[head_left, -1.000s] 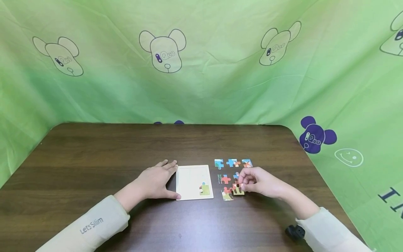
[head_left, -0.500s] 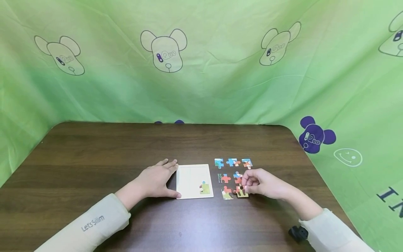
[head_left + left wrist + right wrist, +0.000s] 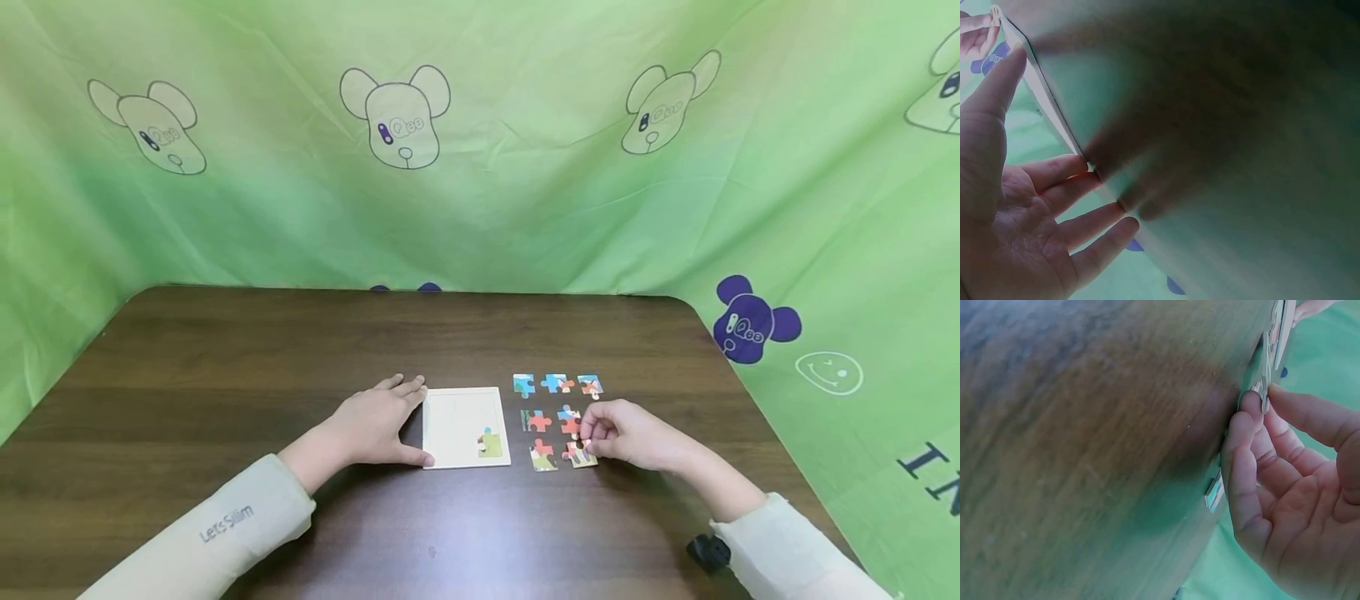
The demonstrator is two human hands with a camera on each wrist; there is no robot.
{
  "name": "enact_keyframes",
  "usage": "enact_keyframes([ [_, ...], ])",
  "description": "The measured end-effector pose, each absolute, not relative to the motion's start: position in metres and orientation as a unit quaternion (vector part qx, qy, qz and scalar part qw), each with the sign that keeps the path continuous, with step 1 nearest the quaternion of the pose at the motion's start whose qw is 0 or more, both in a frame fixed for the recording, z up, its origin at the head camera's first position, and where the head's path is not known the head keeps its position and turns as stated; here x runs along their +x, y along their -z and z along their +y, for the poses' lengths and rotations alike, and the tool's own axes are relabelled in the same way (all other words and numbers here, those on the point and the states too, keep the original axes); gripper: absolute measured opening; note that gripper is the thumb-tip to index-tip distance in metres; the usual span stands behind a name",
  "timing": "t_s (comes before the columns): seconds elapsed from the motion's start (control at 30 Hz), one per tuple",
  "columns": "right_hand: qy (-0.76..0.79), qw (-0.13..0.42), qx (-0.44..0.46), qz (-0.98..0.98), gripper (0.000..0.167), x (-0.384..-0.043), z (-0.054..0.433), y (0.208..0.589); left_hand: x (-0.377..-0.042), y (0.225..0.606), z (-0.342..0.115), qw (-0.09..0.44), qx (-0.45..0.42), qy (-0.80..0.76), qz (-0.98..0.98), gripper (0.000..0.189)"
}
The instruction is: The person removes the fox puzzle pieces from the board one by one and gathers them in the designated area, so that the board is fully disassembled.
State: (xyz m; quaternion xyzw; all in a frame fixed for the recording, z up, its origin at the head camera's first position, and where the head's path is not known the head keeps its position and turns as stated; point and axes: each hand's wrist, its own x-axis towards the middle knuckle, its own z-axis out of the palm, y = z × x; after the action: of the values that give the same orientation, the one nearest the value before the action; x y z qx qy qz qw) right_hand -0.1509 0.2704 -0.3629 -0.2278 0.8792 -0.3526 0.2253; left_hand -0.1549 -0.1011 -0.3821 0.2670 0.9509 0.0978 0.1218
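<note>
In the head view, my left hand [image 3: 375,427] rests at the left side of a pale square puzzle board [image 3: 450,429]. Its fingers lie spread and fairly straight, and the fingertips and thumb touch the board's edge. A green puzzle piece [image 3: 490,443] sits in the board's lower right corner. To the right of the board, my right hand [image 3: 633,435] pinches a jigsaw puzzle piece [image 3: 581,455] between thumb and index finger. The right wrist view shows the held puzzle piece [image 3: 1265,397] edge-on, low over the table. Fingertips hide part of it.
Several loose pieces lie in rows right of the board, among them a blue piece [image 3: 523,385], a red piece [image 3: 537,421] and a red-green piece [image 3: 542,457]. The brown table [image 3: 300,333] ends at a green printed curtain [image 3: 495,200].
The pinched piece has shifted slightly right, away from the lower-left loose piece, and its shadowed face now looks lighter and flatter. My left hand has stayed at the board.
</note>
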Motion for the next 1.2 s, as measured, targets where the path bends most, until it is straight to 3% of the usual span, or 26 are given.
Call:
enact_keyframes([
  [1.2, 0.303, 0.181, -0.236, 0.905, 0.006, -0.154, 0.252, 0.354, -0.154, 0.378, -0.101, 0.129, 0.259, -0.1, 0.952, 0.099],
])
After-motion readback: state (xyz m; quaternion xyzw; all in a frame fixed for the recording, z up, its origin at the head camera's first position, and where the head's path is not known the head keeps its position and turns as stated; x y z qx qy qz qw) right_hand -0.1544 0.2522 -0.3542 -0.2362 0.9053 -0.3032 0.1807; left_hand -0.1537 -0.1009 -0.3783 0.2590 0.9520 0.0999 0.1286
